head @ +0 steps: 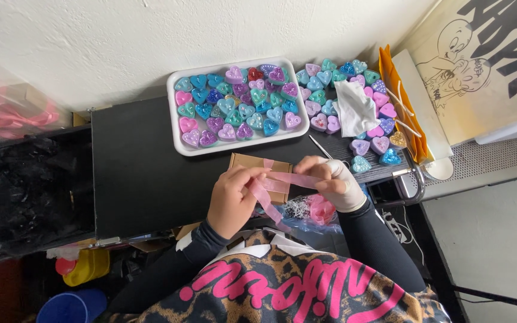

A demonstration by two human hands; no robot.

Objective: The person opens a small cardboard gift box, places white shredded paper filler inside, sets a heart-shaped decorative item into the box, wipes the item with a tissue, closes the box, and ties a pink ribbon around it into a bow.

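Item, nearest: the left hand (230,200), bare, is curling its fingers shut around a pink ribbon (276,185), pinching it near the loop that is hanging down toward the person's chest.

Item: the right hand (333,182), wearing a pale glove, is closing thumb and fingertips on the other end of the same ribbon, which is stretching flat between the two hands.

Item: a small brown cardboard box (252,164) is lying on the black tabletop (139,167) directly under the ribbon, partly covered by both hands.

Item: a clear bag (309,212) with pink material inside is sitting at the table's near edge, below the right wrist.

Item: a thin metal tool (319,146) is lying just beyond the right hand.

Item, farther: a white rectangular tray (178,128) is holding glittery heart-shaped pieces (234,98) in teal, blue, purple and pink.

Item: more loose hearts (378,143) are lying to the right of the tray, with a white cloth (354,107) crumpled over them.

Item, farthest: an orange-lined paper bag (411,128) is lying near the wall.
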